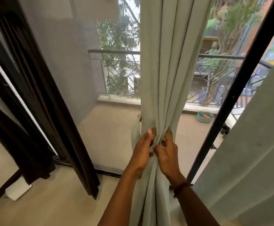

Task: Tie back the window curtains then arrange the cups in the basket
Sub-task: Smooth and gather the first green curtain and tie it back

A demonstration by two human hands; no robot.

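L hand + R hand fingers curled, pinching bunched curtain btwn them.

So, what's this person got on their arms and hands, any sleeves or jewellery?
No sleeves show: both forearms are bare up to the frame edge. The right wrist carries a dark reddish-brown thread band with a short loose end. The left hand and right hand wear no gloves.

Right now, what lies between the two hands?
The gathered folds of the pale green fabric curtain lie between the left hand and the right hand; both grip it, in the head view.
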